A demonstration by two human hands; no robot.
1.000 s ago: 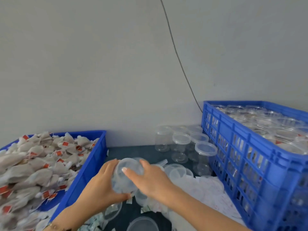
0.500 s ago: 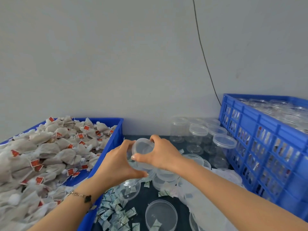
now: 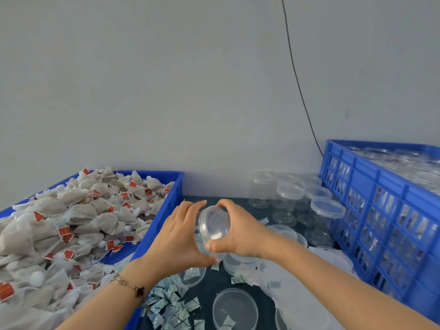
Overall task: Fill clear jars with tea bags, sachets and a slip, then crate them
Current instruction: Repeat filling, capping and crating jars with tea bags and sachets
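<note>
You've got the clear jar (image 3: 213, 228) in a two-hand grip above the table (image 3: 214, 281): left hand (image 3: 177, 239) curled round the body, right hand (image 3: 240, 231) pinching the lid end, axis tipped toward you. Tea bags (image 3: 71, 225) fill the left tray (image 3: 164, 210); capped jars sit in the right crate (image 3: 371, 201), nearer your right hand

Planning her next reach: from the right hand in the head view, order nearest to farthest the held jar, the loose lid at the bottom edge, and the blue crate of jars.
1. Jar, gripped by right hand.
2. Loose lid, below.
3. Blue crate, far right.
</note>
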